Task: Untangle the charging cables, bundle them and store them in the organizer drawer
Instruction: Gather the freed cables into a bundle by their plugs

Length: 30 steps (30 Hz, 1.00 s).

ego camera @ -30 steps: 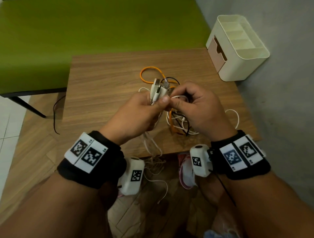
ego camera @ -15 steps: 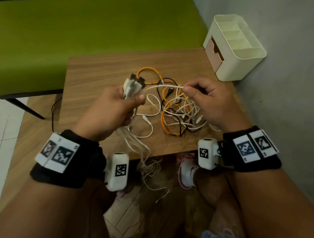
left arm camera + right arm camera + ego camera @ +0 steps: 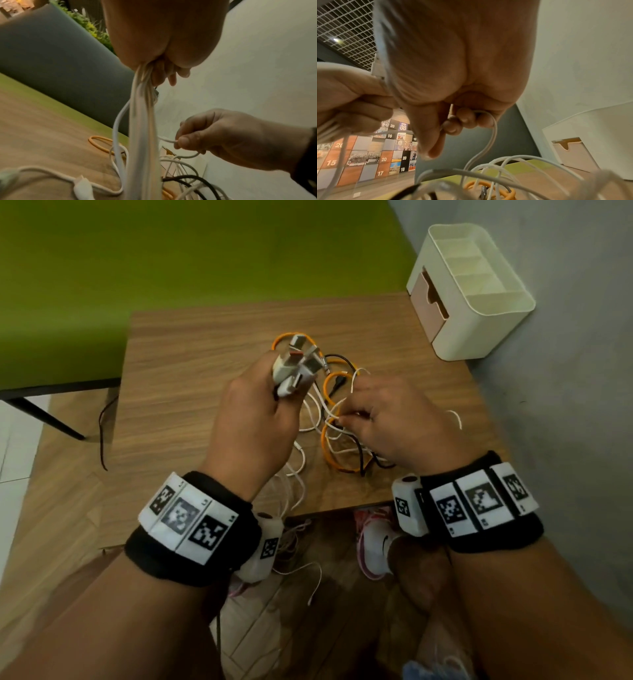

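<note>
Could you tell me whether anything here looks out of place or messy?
Yes: several white cables spill over the table's near edge and dangle toward the floor. The left hand grips their plugs while the right hand pinches a strand in the tangle. The organizer looks tidy.

Cable tangle (image 3: 346,422) mid-table (image 3: 191,364), organizer (image 3: 479,302) at its far right corner.

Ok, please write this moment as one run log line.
left hand: grips white plug bunch | right hand: pinches white cable | tangle: on table | organizer: drawer closed
</note>
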### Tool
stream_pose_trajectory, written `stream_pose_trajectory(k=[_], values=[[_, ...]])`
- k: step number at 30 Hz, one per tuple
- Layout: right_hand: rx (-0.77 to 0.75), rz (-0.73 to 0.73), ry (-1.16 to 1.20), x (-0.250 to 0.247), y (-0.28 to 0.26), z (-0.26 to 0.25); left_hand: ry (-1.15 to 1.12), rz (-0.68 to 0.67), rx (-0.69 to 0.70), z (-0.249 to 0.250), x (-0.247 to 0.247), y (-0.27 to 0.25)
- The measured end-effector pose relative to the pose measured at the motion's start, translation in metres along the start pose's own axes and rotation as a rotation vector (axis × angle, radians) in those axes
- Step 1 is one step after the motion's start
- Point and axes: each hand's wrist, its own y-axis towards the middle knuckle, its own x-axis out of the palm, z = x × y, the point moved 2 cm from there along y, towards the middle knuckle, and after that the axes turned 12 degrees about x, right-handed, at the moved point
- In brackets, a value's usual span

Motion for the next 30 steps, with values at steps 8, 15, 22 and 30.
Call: stream_pose_trajectory(k=[8, 15, 22, 30], values=[[0.016, 0.162, 0.338, -0.024, -0.003, -0.007, -0.211, -0.382, -0.050, -0.003, 0.017, 0.000], [0.144, 0.119, 0.456, -0.026, -0.009, -0.004, -0.713, -0.154, -0.305, -0.012, 0.008, 0.009], [0.408, 0.093, 0.579, -0.026, -0.010, 0.008, -1.033, -0.073, -0.417, -0.019, -0.004, 0.011], [0.251, 0.136, 0.483, -0.021, -0.005, 0.003, -0.176, -0.358, -0.278, -0.018, 0.010, 0.001]])
